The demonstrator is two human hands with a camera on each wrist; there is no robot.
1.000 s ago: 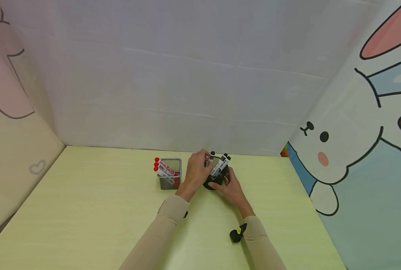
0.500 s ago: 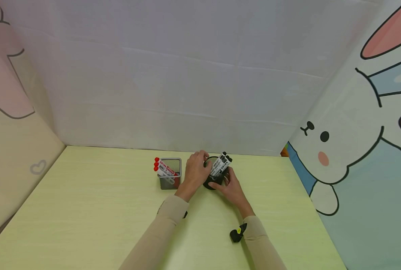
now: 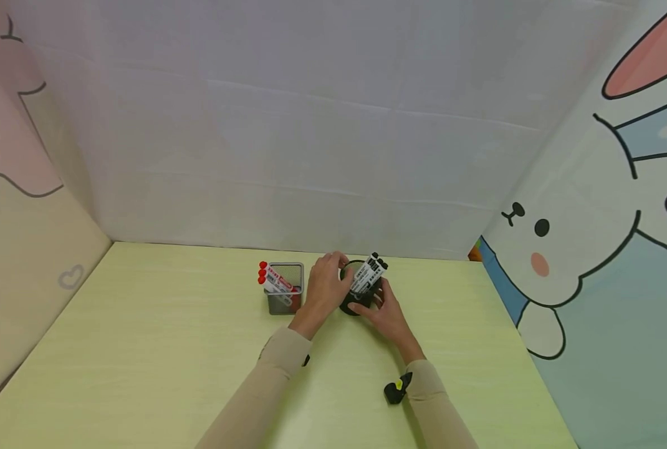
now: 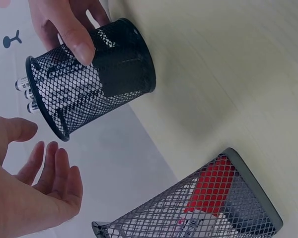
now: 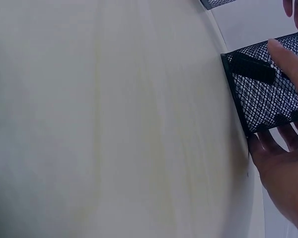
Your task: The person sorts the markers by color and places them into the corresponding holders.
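Note:
A round black mesh pen cup (image 3: pixel 350 307) stands on the table, and white whiteboard markers (image 3: pixel 369 274) with black caps lean in it toward the right. My right hand (image 3: pixel 388 317) grips the cup's side, its thumb on the near face in the right wrist view. My left hand (image 3: pixel 325 284) is beside the cup's left rim. In the left wrist view the left hand's loosely bent fingers hold nothing, a small gap from the rim. The cup's wall and my right hand partly hide the markers' lower parts.
Left of my left hand stands a rectangular grey mesh pen holder (image 3: pixel 276 304). Red-capped markers (image 3: pixel 277 282) lean leftward in it. The pale yellow table (image 3: pixel 171 349) ends at a white curtain (image 3: pixel 311 156) behind and a rabbit-printed curtain (image 3: pixel 591 262) on the right.
One second ago a black-capped marker stood at my left fingers; it has since dropped over to join the other markers, and my left hand has let it go. My right hand keeps its grip.

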